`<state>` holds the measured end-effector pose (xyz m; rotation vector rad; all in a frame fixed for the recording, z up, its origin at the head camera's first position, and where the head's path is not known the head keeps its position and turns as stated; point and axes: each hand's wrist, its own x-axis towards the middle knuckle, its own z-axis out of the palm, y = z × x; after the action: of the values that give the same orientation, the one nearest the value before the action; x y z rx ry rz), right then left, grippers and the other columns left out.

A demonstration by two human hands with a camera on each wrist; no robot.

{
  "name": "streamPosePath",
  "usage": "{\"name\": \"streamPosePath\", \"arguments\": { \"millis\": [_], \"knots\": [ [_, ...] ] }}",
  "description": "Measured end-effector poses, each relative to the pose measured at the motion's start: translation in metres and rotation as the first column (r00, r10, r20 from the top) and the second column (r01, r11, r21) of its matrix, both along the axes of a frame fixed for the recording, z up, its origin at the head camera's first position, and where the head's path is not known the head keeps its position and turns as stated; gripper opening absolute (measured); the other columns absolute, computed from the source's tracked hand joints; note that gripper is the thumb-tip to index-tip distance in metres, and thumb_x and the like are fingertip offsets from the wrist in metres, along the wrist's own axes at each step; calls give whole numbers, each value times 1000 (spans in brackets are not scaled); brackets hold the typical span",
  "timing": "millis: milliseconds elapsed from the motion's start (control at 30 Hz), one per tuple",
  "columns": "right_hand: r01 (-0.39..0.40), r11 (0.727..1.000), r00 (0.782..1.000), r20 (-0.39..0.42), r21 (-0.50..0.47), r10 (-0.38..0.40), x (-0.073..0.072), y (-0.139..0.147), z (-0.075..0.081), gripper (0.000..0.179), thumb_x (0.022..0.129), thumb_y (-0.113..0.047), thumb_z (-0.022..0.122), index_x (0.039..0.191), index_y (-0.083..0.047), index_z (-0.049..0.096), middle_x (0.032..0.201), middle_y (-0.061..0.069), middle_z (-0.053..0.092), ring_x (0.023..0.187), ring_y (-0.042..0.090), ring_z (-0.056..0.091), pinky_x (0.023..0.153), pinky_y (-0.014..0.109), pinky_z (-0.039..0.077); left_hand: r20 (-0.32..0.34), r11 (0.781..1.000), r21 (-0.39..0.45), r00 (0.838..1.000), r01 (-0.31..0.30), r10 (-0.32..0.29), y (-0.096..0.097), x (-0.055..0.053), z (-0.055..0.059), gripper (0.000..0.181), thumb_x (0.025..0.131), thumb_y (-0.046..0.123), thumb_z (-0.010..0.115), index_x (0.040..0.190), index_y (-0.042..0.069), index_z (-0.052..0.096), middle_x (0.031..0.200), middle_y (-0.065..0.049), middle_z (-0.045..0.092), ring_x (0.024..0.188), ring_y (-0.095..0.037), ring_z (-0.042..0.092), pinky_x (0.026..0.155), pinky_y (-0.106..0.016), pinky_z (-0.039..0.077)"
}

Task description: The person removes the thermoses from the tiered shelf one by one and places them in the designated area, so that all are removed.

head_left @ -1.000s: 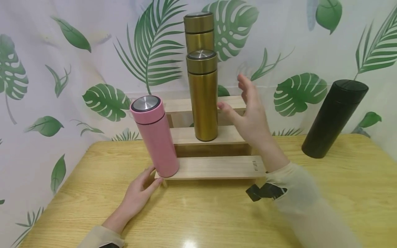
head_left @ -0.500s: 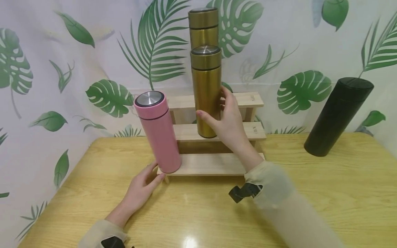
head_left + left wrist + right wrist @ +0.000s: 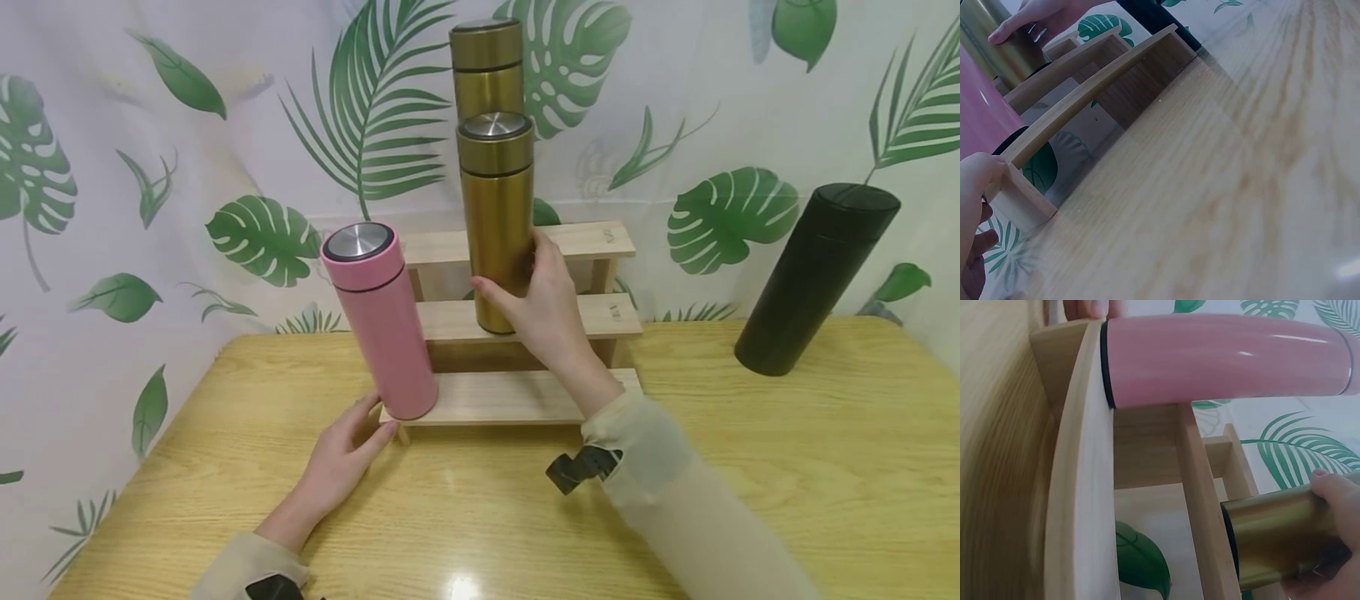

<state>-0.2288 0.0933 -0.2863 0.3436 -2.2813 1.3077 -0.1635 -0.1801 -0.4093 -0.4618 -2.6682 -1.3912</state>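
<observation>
Wood-grained tabletop [image 3: 465, 492], fingers [image 3: 547, 255] around glossy gold cylinder [image 3: 497, 217]

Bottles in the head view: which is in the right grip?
The front gold bottle, at the middle step: the right grip holds it, but not the rear gold bottle, the pink bottle or the black bottle.

Left hand [image 3: 969, 206] had the tiered wooden rack [image 3: 1088, 91] by its corner
Pink bottle [image 3: 980, 109] sat there, right hand [image 3: 1057, 19] gripped a gold one [image 3: 1015, 57]
</observation>
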Motion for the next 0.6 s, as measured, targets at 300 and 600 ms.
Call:
{"name": "streamPosePath", "arguments": {
  "millis": [300,600],
  "knots": [
    [-15,993,998,-69,-118,7,14,8,-1,81,78,-30,81,140,-1,38,129,14,49,115,25,52,94,38,47,18,1000,24,1000,8,-8,-1,-1,-4,55,96,39,57,145,19,43,145,-7,43,127,-30,46,107,-50,34],
    [54,985,998,-27,-164,-59,25,47,25,74,75,-28,84,133,-4,44,125,10,53,112,22,53,96,36,47,14,999,40,1000,18,-18,0,-2,-2,53,96,35,58,145,20,43,145,-7,43,125,-30,48,105,-48,36]
  ]
}}
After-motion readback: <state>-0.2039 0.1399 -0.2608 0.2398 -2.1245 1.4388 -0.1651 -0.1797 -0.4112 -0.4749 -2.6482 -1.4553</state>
